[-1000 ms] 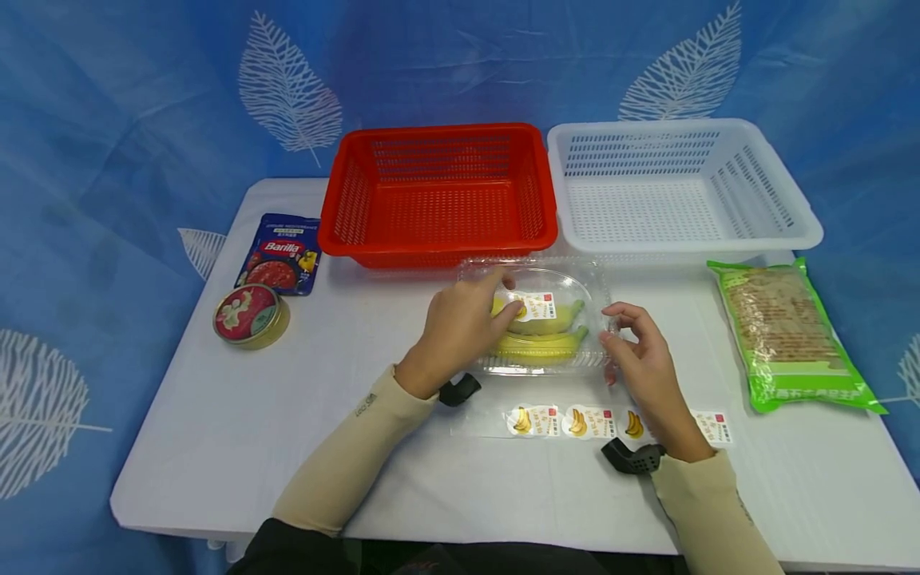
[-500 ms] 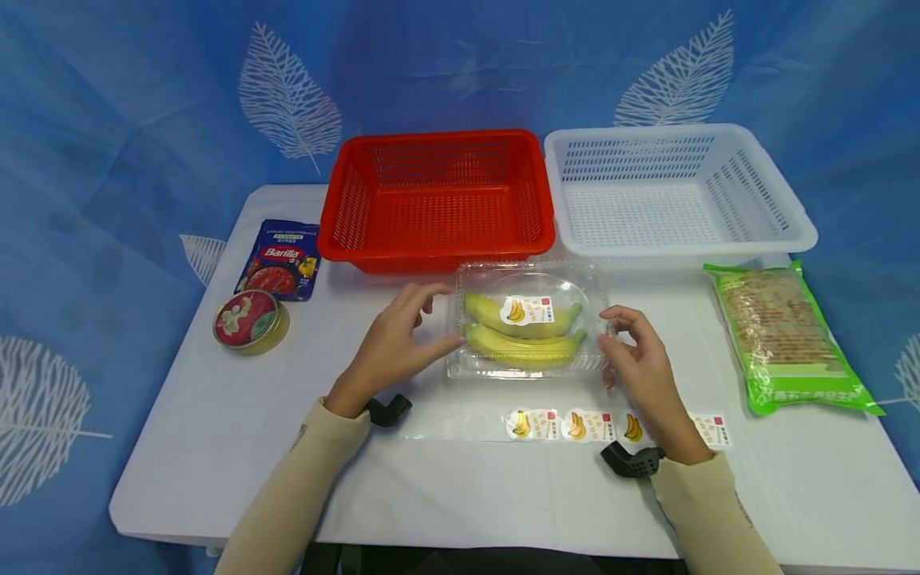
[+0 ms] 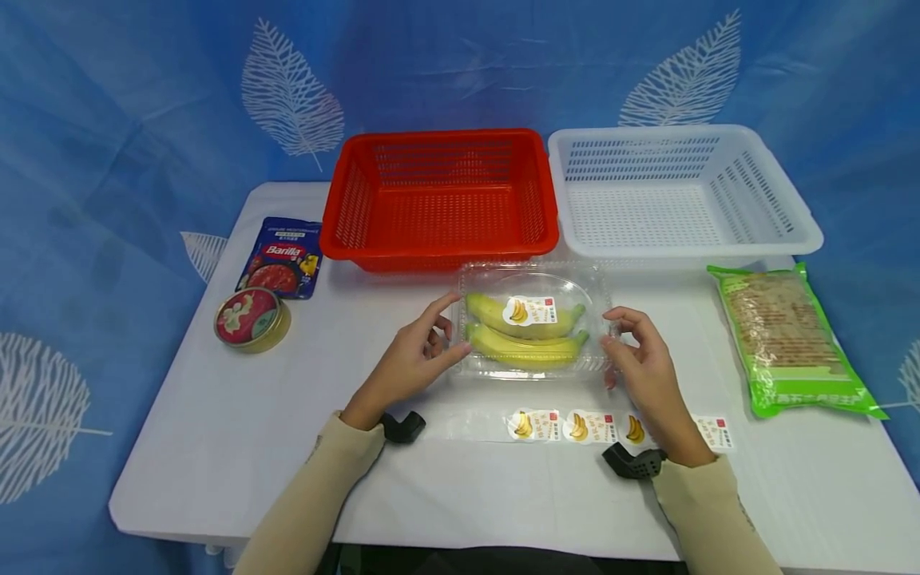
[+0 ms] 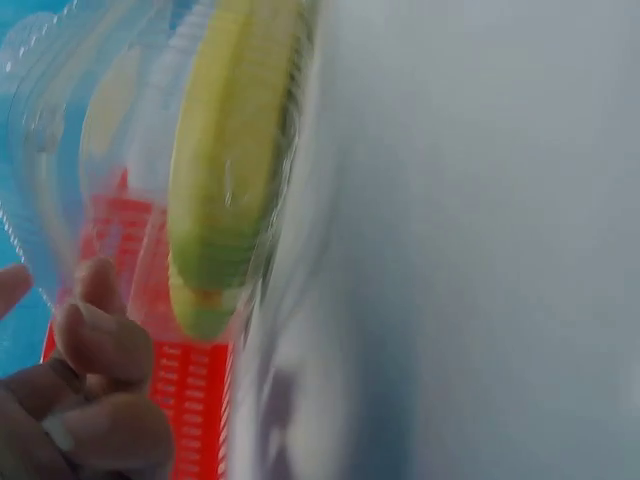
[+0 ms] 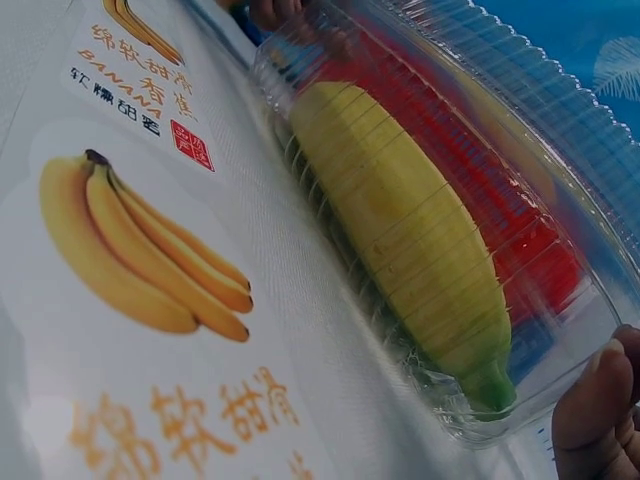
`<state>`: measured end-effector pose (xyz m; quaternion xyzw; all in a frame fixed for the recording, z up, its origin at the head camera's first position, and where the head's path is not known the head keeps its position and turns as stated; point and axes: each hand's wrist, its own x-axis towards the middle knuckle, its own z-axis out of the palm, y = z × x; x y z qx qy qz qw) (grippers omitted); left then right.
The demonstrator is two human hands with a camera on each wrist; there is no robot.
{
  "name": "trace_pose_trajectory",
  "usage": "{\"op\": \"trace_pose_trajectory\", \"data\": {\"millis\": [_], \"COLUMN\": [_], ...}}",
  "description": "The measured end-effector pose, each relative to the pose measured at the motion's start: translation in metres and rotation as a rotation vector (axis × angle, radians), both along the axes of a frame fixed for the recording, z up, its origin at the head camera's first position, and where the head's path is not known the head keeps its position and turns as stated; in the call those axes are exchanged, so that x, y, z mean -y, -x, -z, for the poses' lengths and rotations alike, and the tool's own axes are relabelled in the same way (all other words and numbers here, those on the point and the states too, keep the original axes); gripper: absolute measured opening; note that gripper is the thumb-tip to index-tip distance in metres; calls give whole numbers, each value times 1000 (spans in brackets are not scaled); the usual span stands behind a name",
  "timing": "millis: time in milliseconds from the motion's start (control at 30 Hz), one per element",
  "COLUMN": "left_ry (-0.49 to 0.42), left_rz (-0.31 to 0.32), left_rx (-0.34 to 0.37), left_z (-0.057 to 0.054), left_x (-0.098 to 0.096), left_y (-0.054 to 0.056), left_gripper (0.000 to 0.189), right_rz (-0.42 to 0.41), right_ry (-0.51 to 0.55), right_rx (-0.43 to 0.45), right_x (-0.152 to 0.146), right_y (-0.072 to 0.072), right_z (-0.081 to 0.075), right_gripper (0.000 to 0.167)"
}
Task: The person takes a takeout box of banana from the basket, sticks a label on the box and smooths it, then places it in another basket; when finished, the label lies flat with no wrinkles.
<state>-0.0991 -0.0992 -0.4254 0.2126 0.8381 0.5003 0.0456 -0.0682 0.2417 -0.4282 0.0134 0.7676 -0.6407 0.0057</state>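
White table [image 3: 216, 447]: it fills most of the lower frame.
Red basket [image 3: 438, 260]: stands at upper centre.
White basket [image 3: 697, 251]: upper right.
Blue pouch [image 3: 287, 251]: lies flat, left.
Round tin [image 3: 250, 318]: just below the pouch.
Clear box [image 3: 496, 278]: centre.
Sticker strip [image 3: 535, 426]: lower centre.
Green bag [image 3: 787, 335]: right side.

Box [image 3: 496, 279]: clear, glossy, ribbed plastic
Bananas [image 3: 528, 350]: smooth skin
Stickers [image 3: 589, 426]: smooth, printed, paper-like
Baskets [image 3: 438, 254]: perforated plastic, soft shine
Tin [image 3: 267, 329]: shiny metal side
Pouch [image 3: 280, 259]: glossy film
Bag [image 3: 791, 335]: crinkled, glossy plastic
Table [image 3: 230, 447]: smooth, matt
Backdrop [image 3: 446, 64]: creased, faintly shiny sheet
Sleeves [image 3: 309, 487]: matt cloth
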Motion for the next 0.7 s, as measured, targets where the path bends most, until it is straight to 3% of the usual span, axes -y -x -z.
{"op": "trace_pose_trajectory", "data": {"millis": [133, 333, 500, 700], "left_ry": [-96, -213, -242, -237], "left_rz": [38, 44, 33, 10], "left_rx": [36, 110, 130, 133], "left_z": [2, 5, 8, 8], "left_x": [-4, -10, -13, -10], "left_y": [0, -2, -3, -7], "left_gripper": [65, 66, 68, 64], "right_rz": [5, 7, -12, -103], "right_ry": [-16, -10, -18, -63], "right_rx": [-12, -23, -46, -97], "right_x": [-1, -2, -3, -5], "right_y": [0, 0, -1, -3], "right_z": [1, 0, -1, -3], "right_gripper": [33, 32, 33, 37]}}
